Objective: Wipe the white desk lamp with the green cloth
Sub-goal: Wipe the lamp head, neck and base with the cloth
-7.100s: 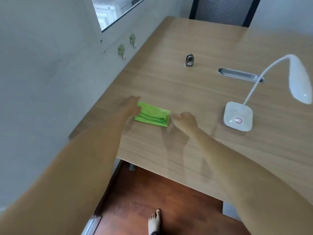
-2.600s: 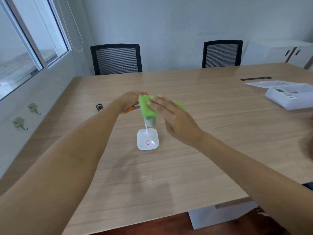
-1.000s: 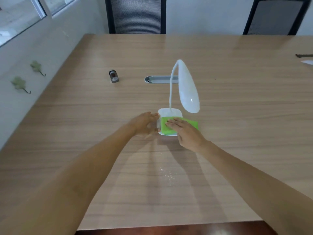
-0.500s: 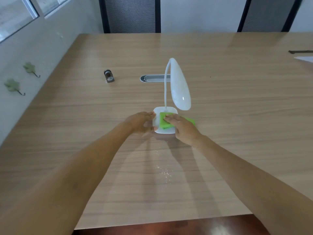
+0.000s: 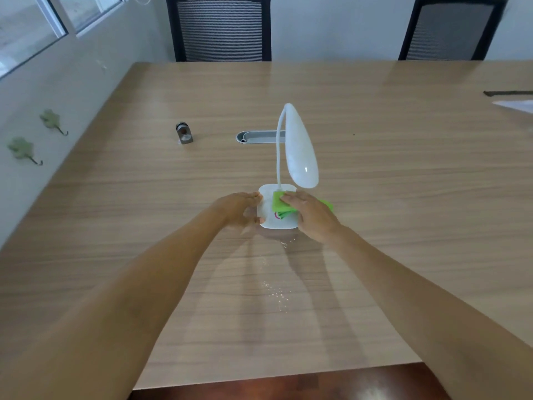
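Note:
The white desk lamp [image 5: 300, 145] stands upright in the middle of the wooden table [image 5: 403, 197], its long head drooping over its square base [image 5: 266, 217]. My left hand [image 5: 239, 210] grips the base's left side, thumb and fingers on its edge. My right hand [image 5: 313, 215] presses the folded green cloth [image 5: 279, 206] flat onto the top of the base. The cloth partly covers a red ring button on the base.
A small grey metal object [image 5: 183, 133] and an oval cable slot [image 5: 259, 137] lie behind the lamp. Fine white specks [image 5: 277, 293] dot the table in front of it. Two black chairs [image 5: 220, 27] stand at the far edge. Papers [image 5: 516, 105] lie at the right.
Earlier the cloth was wiped over the lamp head. Over the last second my right hand has rubbed the cloth over the base, shifting it slightly back and left, while my left hand stays on the base.

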{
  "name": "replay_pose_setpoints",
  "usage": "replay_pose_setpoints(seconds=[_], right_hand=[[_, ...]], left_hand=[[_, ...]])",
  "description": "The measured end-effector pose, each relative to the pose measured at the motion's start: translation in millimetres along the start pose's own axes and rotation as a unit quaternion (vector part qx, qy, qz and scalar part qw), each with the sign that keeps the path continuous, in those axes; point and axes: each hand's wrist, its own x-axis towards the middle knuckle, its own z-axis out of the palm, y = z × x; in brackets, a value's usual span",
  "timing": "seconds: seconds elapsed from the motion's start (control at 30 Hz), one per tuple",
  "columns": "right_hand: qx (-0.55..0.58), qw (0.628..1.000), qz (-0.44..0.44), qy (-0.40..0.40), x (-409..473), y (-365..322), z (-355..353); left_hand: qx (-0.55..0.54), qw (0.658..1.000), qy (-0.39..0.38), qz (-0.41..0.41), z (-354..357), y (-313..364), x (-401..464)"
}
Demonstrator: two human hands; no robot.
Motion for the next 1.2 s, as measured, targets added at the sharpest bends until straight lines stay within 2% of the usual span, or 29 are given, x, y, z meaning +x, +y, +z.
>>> replay_pose_setpoints(seconds=[0.1,0.27,0.37,0.47,0.57,0.67,0.97,1.1,1.2], right_hand=[[0.005,1.0,0.0,-0.013,-16,-3,16],[-0.022,0.995,-0.085,-0.057,-76,-3,25],[0.02,0.998,-0.049,-0.015,-76,-5,11],[0.023,0.999,-0.014,0.044,-32,-12,-5],[0.014,0.999,0.01,0.035,9,-18,-7],[-0.003,1.0,0.015,-0.021,24,-20,6],[0.001,0.996,-0.036,-0.076,-47,-13,14],[0.02,1.0,0.004,-0.004,-36,-6,-7],[0.008,0.999,0.038,-0.01,-4,0,-14]], left_hand=[[0.005,1.0,-0.006,-0.002,-1,0,2],[-0.008,1.0,0.0,-0.002,0,-1,3],[-0.022,1.0,0.004,-0.004,0,-1,3],[-0.059,0.998,0.015,-0.015,1,0,3],[-0.029,1.0,0.007,-0.003,-1,2,4],[-0.017,1.0,0.005,0.003,-3,3,3],[-0.031,0.999,0.011,-0.003,0,1,3],[-0.04,0.999,0.014,-0.011,0,2,2],[-0.066,0.998,0.004,-0.024,1,5,1]])
